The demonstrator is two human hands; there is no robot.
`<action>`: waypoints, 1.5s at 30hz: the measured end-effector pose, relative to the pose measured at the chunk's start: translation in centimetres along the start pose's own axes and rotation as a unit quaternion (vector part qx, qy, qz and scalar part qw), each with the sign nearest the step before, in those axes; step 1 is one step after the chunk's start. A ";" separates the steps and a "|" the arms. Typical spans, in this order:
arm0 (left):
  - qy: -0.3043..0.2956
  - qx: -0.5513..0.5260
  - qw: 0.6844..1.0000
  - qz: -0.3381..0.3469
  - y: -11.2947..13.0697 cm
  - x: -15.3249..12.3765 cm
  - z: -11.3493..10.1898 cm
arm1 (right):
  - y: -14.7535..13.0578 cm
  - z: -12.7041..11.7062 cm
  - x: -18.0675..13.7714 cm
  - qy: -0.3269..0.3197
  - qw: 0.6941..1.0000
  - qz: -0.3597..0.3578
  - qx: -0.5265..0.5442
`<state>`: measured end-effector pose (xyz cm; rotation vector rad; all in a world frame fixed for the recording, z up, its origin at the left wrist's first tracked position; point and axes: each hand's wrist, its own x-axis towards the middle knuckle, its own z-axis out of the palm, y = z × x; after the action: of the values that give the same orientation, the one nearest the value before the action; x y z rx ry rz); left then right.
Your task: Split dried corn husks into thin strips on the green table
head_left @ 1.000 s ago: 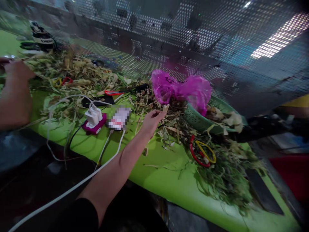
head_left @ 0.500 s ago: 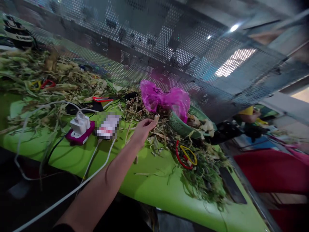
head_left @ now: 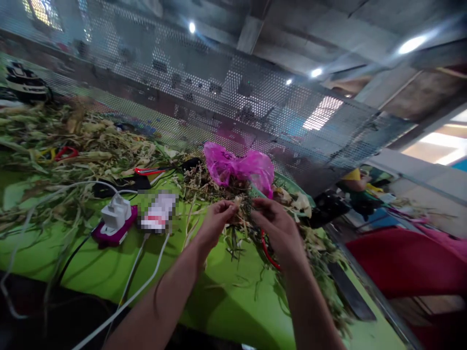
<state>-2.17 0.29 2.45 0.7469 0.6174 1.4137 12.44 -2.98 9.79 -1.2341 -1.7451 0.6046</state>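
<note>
My left hand [head_left: 219,218] pinches a small pale dried plant piece [head_left: 238,200] between thumb and fingertips, above the green tabletop. Just to its right is my right hand [head_left: 276,224], its fingers bent and drawn together towards the piece; whatever lies between them is too small to make out. Dry stems and leaves [head_left: 199,182] are heaped behind both hands. Beyond them a pink plastic bag [head_left: 233,165] rests against a green basket [head_left: 294,187] of dried plant matter. Red-handled scissors [head_left: 268,250] are partly covered by my right hand and forearm.
A blurred-out phone [head_left: 158,211] and a purple power block [head_left: 115,231] with white plugs and cables are on the left. More plant matter [head_left: 73,131] with scissors [head_left: 66,153] spreads behind them. A perforated metal screen [head_left: 182,87] backs the table; a red chair [head_left: 397,260] stands right.
My right hand has come into view and moved up beside the left. My left hand still pinches the pale piece. The view has tilted up, so the table sits lower.
</note>
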 end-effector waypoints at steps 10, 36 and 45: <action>-0.016 0.085 0.996 0.031 -0.5 0.3 0.8 | 4.3 4.2 2.6 0.051 0.984 0.055 0.162; 0.070 0.040 0.996 0.034 0.6 -0.5 0.5 | 11.6 -5.7 0.8 -0.138 0.939 -0.028 -0.314; 0.083 0.040 0.995 0.028 0.5 -0.4 0.3 | 10.0 -7.5 2.9 -0.045 0.996 0.081 -0.001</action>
<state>-2.27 -0.16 3.02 0.7181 0.7921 1.5202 23.42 2.75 6.68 -1.3774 -1.7307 0.7645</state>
